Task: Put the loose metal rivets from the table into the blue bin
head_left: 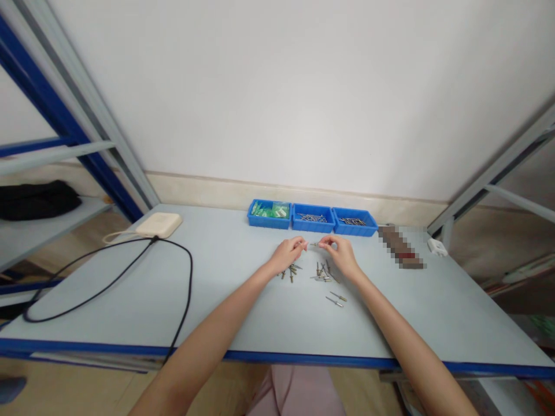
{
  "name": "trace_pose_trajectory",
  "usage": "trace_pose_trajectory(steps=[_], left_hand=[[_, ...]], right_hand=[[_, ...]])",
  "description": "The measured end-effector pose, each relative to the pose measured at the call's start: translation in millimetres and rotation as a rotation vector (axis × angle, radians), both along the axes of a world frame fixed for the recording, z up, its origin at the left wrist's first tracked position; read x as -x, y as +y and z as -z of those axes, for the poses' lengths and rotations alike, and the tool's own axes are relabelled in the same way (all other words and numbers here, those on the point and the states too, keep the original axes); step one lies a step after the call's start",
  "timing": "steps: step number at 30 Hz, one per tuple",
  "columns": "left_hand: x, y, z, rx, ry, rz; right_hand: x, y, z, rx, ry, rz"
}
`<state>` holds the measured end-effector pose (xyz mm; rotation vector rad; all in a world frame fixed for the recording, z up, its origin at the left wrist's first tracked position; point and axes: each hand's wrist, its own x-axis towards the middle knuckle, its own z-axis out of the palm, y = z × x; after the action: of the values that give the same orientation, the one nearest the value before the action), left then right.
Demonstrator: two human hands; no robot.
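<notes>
Just in front of the blue bins, both my hands meet at a small metal rivet-like pin (314, 244) lying level between them. My right hand (340, 253) pinches its right end between thumb and finger. Closed at the other end is my left hand (289, 253); its fingertips hide whether they grip the pin or something else small. Below my left hand lies a loose pile of similar pins (291, 274), partly covered by it. A second pile (323, 273) is beside my right hand. Two separate pins (336, 299) lie nearer to me.
Three blue bins stand against the wall: the left bin (269, 222) has green and white packets, the middle bin (313, 225) and right bin (355, 231) hold metal pieces. A white box (159, 224), black cable (191, 271), white adapter (437, 247) and blurred brown object (401, 251) share the table (243, 323).
</notes>
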<state>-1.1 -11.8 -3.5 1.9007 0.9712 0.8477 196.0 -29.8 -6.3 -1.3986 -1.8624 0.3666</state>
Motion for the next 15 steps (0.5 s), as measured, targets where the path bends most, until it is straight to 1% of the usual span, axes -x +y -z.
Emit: trace_pose_trajectory(steps=[2,6,10,15], left_hand=[[-0.1,0.7,1.5,0.019,-0.035,0.019],[-1.2,1.4,3.6,0.087,-0.102,0.016],[-4.9,0.0,5.5,0.155,-0.107,0.076],[-6.7,1.6,8.3,0.153,-0.111,0.100]], right_hand=[[5.1,2.6,-1.7,-0.035,0.024,-0.026],[9.1,-3.3,1.2,-0.078,-0.034,-0.015],[8.2,-12.2,3.4,-0.113,-0.085,0.004],[8.7,-14.5,1.5,-0.107,-0.066,0.017]])
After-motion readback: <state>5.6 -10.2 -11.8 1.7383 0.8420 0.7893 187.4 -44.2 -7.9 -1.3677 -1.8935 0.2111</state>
